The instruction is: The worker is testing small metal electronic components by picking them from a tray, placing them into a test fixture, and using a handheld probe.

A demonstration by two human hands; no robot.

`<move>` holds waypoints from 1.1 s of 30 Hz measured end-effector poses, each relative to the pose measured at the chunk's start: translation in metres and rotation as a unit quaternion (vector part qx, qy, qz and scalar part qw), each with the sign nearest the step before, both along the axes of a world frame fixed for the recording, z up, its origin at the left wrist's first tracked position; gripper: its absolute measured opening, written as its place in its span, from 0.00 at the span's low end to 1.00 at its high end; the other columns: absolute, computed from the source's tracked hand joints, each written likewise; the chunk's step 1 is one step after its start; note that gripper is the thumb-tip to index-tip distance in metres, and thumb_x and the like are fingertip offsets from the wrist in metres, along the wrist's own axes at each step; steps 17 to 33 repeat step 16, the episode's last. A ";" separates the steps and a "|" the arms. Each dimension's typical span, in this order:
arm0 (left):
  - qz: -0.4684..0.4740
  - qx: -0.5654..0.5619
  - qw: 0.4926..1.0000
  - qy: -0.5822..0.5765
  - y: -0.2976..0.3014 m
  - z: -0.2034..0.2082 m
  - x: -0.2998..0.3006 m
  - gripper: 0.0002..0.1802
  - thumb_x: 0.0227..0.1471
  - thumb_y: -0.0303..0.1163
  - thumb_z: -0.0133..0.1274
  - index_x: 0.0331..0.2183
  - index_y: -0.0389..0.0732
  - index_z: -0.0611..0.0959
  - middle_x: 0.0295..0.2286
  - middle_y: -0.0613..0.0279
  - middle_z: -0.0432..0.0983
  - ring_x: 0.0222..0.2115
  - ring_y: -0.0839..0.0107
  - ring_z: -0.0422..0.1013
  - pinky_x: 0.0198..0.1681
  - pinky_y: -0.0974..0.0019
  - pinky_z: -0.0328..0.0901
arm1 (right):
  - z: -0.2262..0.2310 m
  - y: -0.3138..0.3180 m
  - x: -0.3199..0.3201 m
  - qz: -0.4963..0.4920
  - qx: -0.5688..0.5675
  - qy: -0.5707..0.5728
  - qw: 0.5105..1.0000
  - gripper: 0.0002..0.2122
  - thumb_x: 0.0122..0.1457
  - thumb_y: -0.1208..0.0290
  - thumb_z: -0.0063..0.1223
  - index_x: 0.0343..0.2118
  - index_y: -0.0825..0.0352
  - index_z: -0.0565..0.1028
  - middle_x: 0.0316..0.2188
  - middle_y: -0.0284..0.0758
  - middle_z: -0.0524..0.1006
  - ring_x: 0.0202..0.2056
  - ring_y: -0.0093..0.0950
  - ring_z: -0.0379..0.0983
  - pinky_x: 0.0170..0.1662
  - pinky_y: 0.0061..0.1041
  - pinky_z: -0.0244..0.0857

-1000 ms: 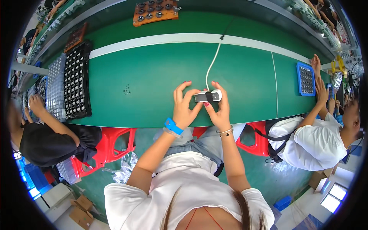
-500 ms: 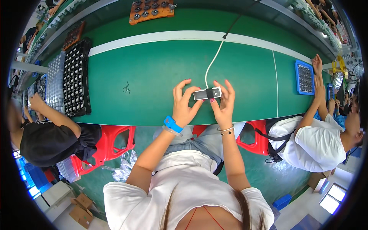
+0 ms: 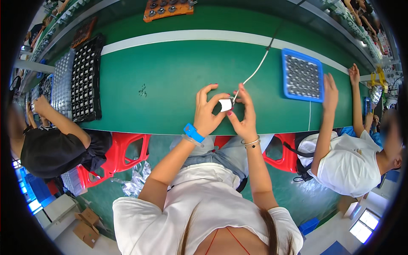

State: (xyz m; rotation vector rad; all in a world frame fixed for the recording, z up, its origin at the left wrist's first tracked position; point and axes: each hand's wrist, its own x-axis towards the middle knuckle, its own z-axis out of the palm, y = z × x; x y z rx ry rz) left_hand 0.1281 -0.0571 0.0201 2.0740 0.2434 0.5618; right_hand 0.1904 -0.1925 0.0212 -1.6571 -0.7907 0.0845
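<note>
Above the table, a small white-and-black device (image 3: 225, 104) with a smooth white face is gripped by my left hand (image 3: 205, 114), closed around its left side. My right hand (image 3: 244, 121) is closed on the device's right end, its thumb against the dark edge and its index finger beside the white cable (image 3: 253, 74). This cable runs from the device up and right to a dark joint. The cable's end at the device is partly hidden by my fingers.
Small dark pieces (image 3: 143, 90) lie on the green table (image 3: 170, 72). At left stands a black tray (image 3: 86, 80) of parts; at far side, an orange fixture block (image 3: 168, 9). A co-worker's hand (image 3: 330, 91) is beside a blue tray (image 3: 285, 76) of parts at right. Co-workers sit on both sides.
The device has turned in my hands, from lying lengthwise with its black band showing to presenting a white face. The cable now slants right. The blue tray has moved left, nearer me.
</note>
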 end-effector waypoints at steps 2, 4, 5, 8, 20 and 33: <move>-0.012 0.010 1.000 -0.002 -0.001 0.002 0.001 0.22 0.34 0.24 0.60 0.38 0.49 0.80 0.49 0.54 0.61 0.52 0.51 0.56 0.54 0.54 0.56 | 0.005 -0.004 0.002 0.001 -0.041 -0.029 0.999 0.29 0.48 0.78 0.56 0.56 0.66 0.60 0.60 0.45 0.58 0.57 0.37 0.61 0.55 0.34 0.59; -0.018 0.048 0.999 0.002 -0.002 0.005 -0.002 0.25 0.34 0.24 0.60 0.40 0.48 0.79 0.49 0.53 0.61 0.51 0.51 0.56 0.54 0.54 0.55 | 0.008 -0.004 0.003 0.036 -0.066 -0.064 0.995 0.25 0.47 0.81 0.56 0.51 0.67 0.66 0.58 0.44 0.61 0.55 0.36 0.63 0.54 0.34 0.60; -0.024 0.047 0.999 -0.004 -0.004 0.007 -0.002 0.25 0.34 0.24 0.60 0.40 0.48 0.79 0.49 0.53 0.61 0.51 0.51 0.56 0.54 0.54 0.55 | 0.010 -0.006 0.003 0.029 -0.068 -0.069 0.995 0.25 0.47 0.81 0.56 0.51 0.67 0.66 0.58 0.44 0.61 0.55 0.36 0.63 0.54 0.34 0.60; -0.013 0.012 1.000 -0.002 -0.008 0.013 -0.003 0.32 0.37 0.25 0.59 0.49 0.43 0.70 0.49 0.52 0.60 0.51 0.50 0.57 0.54 0.54 0.55 | 0.008 -0.009 -0.004 -0.019 0.073 0.104 0.992 0.20 0.45 0.84 0.57 0.44 0.66 0.71 0.52 0.40 0.69 0.52 0.35 0.67 0.54 0.29 0.61; -0.085 0.032 0.996 0.015 0.028 0.024 0.056 0.27 0.46 0.31 0.56 0.50 0.43 0.69 0.50 0.55 0.61 0.50 0.56 0.61 0.47 0.61 0.62 | 0.035 -0.052 -0.009 -0.197 0.219 0.070 0.953 0.26 0.56 0.55 0.53 0.50 0.69 0.61 0.50 0.47 0.68 0.44 0.40 0.73 0.48 0.39 0.67; -0.085 0.032 0.996 0.015 0.028 0.024 0.056 0.27 0.46 0.31 0.56 0.50 0.43 0.69 0.50 0.55 0.61 0.50 0.56 0.61 0.47 0.61 0.62 | 0.035 -0.052 -0.009 -0.197 0.219 0.070 0.953 0.26 0.56 0.55 0.53 0.50 0.69 0.61 0.50 0.47 0.68 0.44 0.40 0.73 0.48 0.39 0.67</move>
